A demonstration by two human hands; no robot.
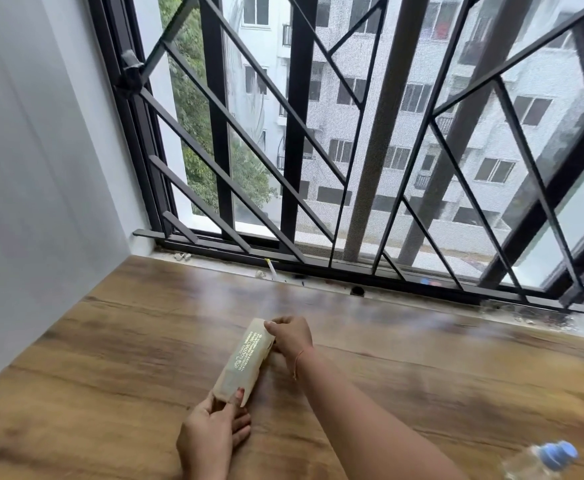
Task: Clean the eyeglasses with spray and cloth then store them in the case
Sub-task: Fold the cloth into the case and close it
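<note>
A tan eyeglass case (243,362) with pale printed lettering lies on the wooden table (110,358), running from near me toward the window. My left hand (211,434) holds its near end, fingers curled at the case's edge. My right hand (288,334) pinches its far end from the right. The eyeglasses, the cloth and a spray are not visible; whether the glasses are inside the case cannot be told.
A clear plastic bottle with a blue cap (543,460) lies at the bottom right of the table. A barred window (352,150) runs along the table's far edge, with small debris on its sill (269,268). A white wall (34,168) borders the left.
</note>
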